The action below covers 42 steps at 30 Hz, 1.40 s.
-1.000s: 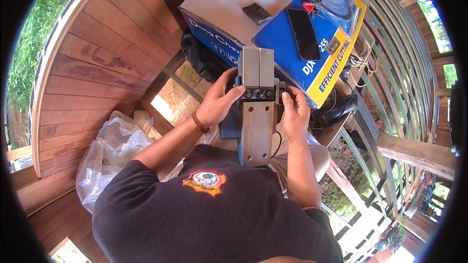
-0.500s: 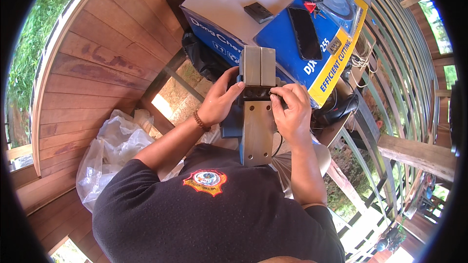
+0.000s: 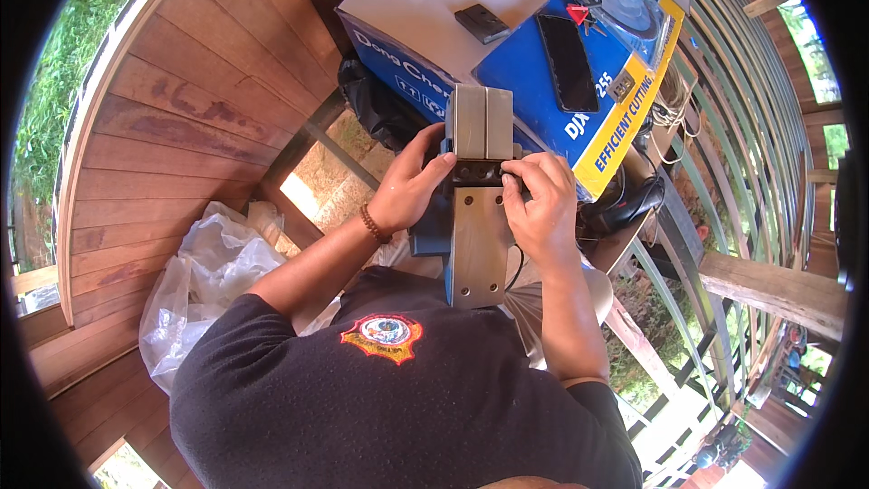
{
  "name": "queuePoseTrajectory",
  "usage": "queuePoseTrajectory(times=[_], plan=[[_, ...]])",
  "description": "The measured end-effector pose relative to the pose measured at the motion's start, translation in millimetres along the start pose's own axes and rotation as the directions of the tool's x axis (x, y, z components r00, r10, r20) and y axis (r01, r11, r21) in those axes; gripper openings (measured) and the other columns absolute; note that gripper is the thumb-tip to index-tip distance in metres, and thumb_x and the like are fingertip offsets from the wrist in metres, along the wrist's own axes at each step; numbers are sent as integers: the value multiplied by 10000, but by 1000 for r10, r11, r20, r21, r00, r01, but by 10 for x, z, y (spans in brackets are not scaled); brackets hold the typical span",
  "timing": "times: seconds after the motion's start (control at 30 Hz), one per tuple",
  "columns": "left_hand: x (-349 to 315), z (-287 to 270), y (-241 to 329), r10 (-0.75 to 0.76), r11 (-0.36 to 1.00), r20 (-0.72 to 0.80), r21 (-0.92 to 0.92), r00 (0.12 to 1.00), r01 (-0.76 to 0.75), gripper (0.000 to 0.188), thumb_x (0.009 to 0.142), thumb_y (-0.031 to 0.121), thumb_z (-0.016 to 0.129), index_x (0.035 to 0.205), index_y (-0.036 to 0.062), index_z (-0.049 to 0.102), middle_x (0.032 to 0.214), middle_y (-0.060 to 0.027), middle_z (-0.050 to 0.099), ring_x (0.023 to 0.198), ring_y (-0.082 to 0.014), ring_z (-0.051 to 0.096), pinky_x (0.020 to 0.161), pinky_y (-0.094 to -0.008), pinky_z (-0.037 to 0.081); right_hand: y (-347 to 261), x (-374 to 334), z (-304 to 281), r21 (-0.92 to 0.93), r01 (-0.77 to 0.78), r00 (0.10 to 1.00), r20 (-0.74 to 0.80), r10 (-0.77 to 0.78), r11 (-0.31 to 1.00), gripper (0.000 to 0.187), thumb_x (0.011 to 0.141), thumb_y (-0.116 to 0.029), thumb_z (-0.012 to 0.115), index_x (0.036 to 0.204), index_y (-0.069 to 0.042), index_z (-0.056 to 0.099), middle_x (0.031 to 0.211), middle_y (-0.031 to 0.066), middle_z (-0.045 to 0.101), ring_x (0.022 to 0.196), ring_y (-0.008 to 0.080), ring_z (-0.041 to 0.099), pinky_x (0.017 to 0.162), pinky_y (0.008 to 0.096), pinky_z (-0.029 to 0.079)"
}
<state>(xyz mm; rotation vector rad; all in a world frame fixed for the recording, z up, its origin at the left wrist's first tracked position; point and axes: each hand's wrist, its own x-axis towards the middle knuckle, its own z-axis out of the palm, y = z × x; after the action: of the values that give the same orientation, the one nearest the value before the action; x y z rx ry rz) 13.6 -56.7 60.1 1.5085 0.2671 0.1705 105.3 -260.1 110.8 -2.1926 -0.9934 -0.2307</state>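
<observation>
An upturned electric planer [image 3: 478,244] stands in front of my chest, its metal sole plates facing up. The far plate [image 3: 480,122] has a groove along its middle; several screw holes mark the near one. Between the plates lies the dark cutter drum [image 3: 478,172]. My left hand [image 3: 412,183] is wrapped round the planer's left side, thumb at the drum's left end. At the drum's right end, the thumb and forefinger of my right hand [image 3: 543,195] are pinched together. Whatever they grip is too small to make out.
Beyond the planer is a blue, white and yellow carton [image 3: 398,9] carrying a black phone [image 3: 566,63], a dark flat block [image 3: 482,23], keys [image 3: 593,25] and a packaged disc [image 3: 625,0]. A clear plastic bag [image 3: 213,272] lies left. Metal bars [image 3: 724,127] curve along the right.
Both hands keep nearly the same places on the planer. My right fingers have shifted very slightly at the drum's end.
</observation>
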Motion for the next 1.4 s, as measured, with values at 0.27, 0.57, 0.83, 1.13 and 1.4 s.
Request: queuePoseTrajectory(times=[0.27, 0.57, 0.83, 1.13, 1.4], plan=[[-4, 5, 19, 15, 1000, -6, 6, 1000, -15, 564, 1083, 252, 601, 1517, -78, 459, 1456, -213, 598, 1374, -257, 548, 1163, -380, 414, -17, 52, -35, 5, 9, 1000, -9, -9, 1000, 126, 814, -76, 825, 912, -66, 746, 914, 62, 666, 930, 298, 638, 848, 449, 492], [3, 9, 10, 33, 999, -15, 15, 999, -33, 568, 1082, 250, 605, 1519, -82, 458, 1450, -215, 601, 1373, -256, 547, 1158, -379, 417, 18, 56, -1, 43, -8, 1000, 3, 8, 999, 126, 803, -74, 831, 899, -57, 751, 903, 62, 665, 914, 296, 636, 842, 447, 491], [-1, 9, 9, 28, 1000, -14, 15, 1000, -28, 583, 1081, 270, 600, 1521, -85, 455, 1458, -220, 595, 1377, -262, 545, 1164, -385, 412, -1, 51, -9, 3, -11, 1000, -16, 11, 1000, 109, 800, -69, 832, 867, -57, 747, 893, 58, 665, 905, 295, 636, 837, 444, 492], [0, 11, 7, 6, 1000, -11, 0, 1000, -6, 579, 1077, 266, 603, 1518, -81, 459, 1465, -214, 595, 1384, -258, 545, 1169, -381, 408, 26, 34, 11, 14, -11, 1000, -28, 12, 1000, 106, 809, -69, 827, 874, -61, 743, 889, 59, 658, 899, 297, 643, 830, 450, 491], [-11, 12, 29, 31, 999, -13, 6, 999, -31, 557, 1064, 223, 579, 1515, -80, 459, 1452, -208, 601, 1373, -256, 551, 1164, -380, 410, -25, 66, 8, -31, -39, 999, -5, 39, 999, 109, 821, -75, 820, 898, -61, 744, 907, 69, 656, 895, 308, 634, 820, 453, 488]])
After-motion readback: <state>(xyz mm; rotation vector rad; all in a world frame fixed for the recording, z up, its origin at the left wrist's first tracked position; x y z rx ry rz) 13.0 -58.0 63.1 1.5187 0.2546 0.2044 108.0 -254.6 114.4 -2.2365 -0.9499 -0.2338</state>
